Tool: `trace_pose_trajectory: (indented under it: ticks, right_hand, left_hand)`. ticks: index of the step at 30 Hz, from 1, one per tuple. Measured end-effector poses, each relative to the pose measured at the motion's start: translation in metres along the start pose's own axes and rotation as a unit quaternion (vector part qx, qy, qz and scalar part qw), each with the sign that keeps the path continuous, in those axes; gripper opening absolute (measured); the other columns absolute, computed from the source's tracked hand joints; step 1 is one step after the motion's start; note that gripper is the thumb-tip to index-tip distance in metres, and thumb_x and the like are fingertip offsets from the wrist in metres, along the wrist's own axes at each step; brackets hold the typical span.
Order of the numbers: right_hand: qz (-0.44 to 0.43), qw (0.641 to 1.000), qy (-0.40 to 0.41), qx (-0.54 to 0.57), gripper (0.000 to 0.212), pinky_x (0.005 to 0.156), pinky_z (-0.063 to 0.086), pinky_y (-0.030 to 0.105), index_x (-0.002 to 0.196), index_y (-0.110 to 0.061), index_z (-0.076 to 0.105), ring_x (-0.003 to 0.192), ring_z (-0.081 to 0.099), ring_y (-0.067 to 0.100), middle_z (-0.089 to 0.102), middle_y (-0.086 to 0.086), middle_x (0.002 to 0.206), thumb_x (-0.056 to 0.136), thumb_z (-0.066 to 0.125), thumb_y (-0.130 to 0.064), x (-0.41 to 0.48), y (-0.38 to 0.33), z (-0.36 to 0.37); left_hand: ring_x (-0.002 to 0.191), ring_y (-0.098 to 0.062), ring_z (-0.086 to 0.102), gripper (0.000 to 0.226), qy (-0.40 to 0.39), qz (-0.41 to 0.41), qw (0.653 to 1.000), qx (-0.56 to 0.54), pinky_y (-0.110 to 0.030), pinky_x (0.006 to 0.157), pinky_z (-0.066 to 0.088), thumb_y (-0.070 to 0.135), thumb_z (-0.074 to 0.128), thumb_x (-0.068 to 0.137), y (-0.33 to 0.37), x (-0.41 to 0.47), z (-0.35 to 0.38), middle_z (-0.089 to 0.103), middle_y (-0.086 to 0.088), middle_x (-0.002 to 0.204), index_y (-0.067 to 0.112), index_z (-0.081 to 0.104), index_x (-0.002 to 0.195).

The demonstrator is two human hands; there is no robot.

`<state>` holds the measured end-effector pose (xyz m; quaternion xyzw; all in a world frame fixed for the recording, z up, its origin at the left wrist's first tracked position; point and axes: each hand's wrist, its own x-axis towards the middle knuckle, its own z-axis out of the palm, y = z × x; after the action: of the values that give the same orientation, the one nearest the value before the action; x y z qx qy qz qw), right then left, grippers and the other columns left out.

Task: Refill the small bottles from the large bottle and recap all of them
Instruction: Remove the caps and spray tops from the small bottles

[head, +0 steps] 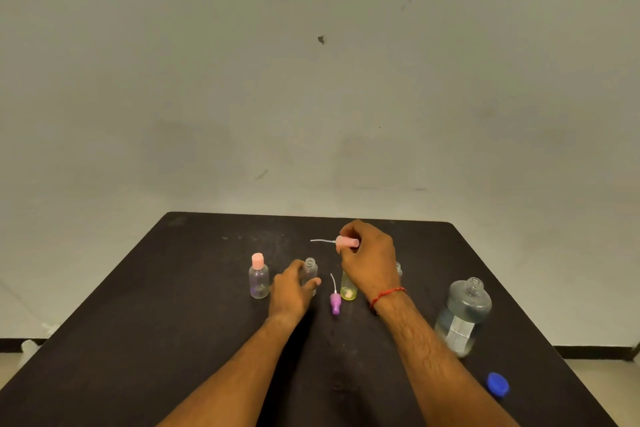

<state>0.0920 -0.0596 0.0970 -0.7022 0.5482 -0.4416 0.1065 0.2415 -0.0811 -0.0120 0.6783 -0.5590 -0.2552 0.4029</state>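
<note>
My left hand point(290, 289) grips a small clear uncapped bottle point(310, 269) standing on the black table point(173, 340). My right hand point(369, 258) pinches a pink spray cap point(346, 242) above the table, its thin tube pointing left. Under that hand stands a small yellowish bottle point(348, 289), open at the top. A purple spray cap point(335, 302) with its tube lies between the two bottles. At the left stands a small clear bottle with a pink cap point(258, 276). Another small bottle point(399, 269) is mostly hidden behind my right wrist. The large clear bottle point(462, 315) stands uncapped at the right.
A blue cap point(498, 384) lies near the table's right front edge. A bare wall rises behind the table, and the floor shows on both sides.
</note>
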Motion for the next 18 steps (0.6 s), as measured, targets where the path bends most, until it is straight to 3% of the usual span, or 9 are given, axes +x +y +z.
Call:
trace_pose_trajectory:
  ticks: [8,13,18]
  right_hand:
    - [0.023,0.999,0.026,-0.002,0.013,0.063,0.042,0.007,0.090,-0.022,0.064,0.076,0.058,0.005,0.064,-0.007,0.087,0.084,0.072,-0.015,-0.015,0.007,0.006]
    - [0.026,0.999,0.044,0.008,0.013,0.059,0.043,0.007,0.089,-0.023,0.062,0.073,0.057,0.001,0.061,-0.009,0.085,0.084,0.073,-0.016,-0.028,0.007,0.014]
    - [0.033,0.996,0.064,0.049,0.018,0.062,0.052,0.016,0.082,-0.021,0.060,0.072,0.060,0.006,0.060,-0.008,0.081,0.080,0.074,-0.010,-0.044,0.008,0.029]
  left_hand:
    - [0.118,-0.023,0.061,0.040,-0.006,-0.010,1.000,0.012,-0.042,0.102,0.052,0.031,0.073,0.089,-0.001,0.002,-0.002,0.066,-0.006,0.128,0.019,0.059,0.125]
    - [0.126,-0.022,0.059,0.049,-0.009,0.000,1.000,-0.014,-0.037,0.105,0.048,0.028,0.076,0.087,-0.005,-0.004,-0.003,0.064,-0.005,0.134,0.018,0.059,0.132]
    - [0.130,-0.020,0.056,0.055,0.013,-0.008,0.999,-0.044,-0.037,0.108,0.048,0.020,0.075,0.088,-0.015,-0.013,-0.012,0.061,-0.005,0.139,0.015,0.057,0.139]
